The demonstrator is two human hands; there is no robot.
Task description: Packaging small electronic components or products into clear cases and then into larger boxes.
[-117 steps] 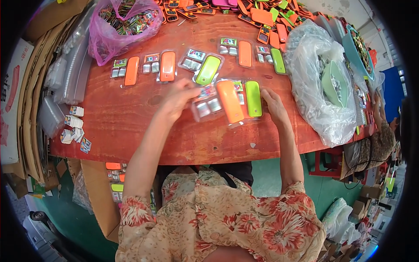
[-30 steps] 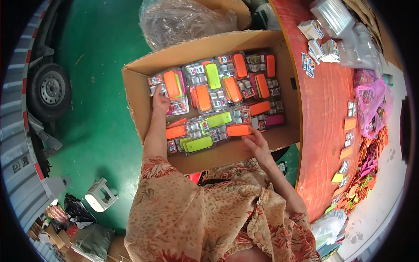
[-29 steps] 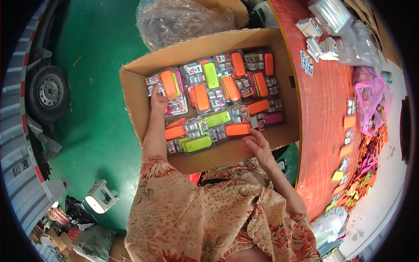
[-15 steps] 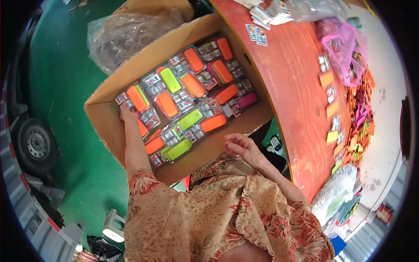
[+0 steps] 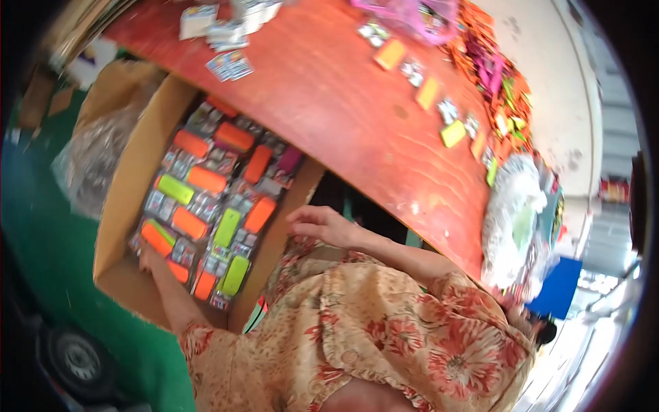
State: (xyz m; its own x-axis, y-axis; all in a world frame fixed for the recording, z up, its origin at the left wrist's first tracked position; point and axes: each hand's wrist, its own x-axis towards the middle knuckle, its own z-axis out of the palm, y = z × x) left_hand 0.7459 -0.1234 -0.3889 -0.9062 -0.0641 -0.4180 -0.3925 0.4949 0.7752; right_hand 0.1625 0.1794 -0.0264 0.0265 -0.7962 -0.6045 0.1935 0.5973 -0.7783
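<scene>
My left hand reaches into a cardboard box and touches the edge of a clear plastic package with an orange and a green case at the box's near left. Its fingers are small and blurred, so their grip does not show. Rows of similar packages fill the box, with orange, lime green and purple cases, such as a lime green case and an orange case. Over the box's right edge hovers my right hand, loosely bent, fingers apart and nothing in them.
A red table adjoins the box on the right. On it lie stacks of cards, a row of cases with small packets, a heap of coloured pieces and a pink bag. Clear plastic wrap lies beyond the box.
The view has swung toward the right, so the box sits further left and the table fills more of the picture. My left hand stays at the same package; my right hand remains by the box edge.
</scene>
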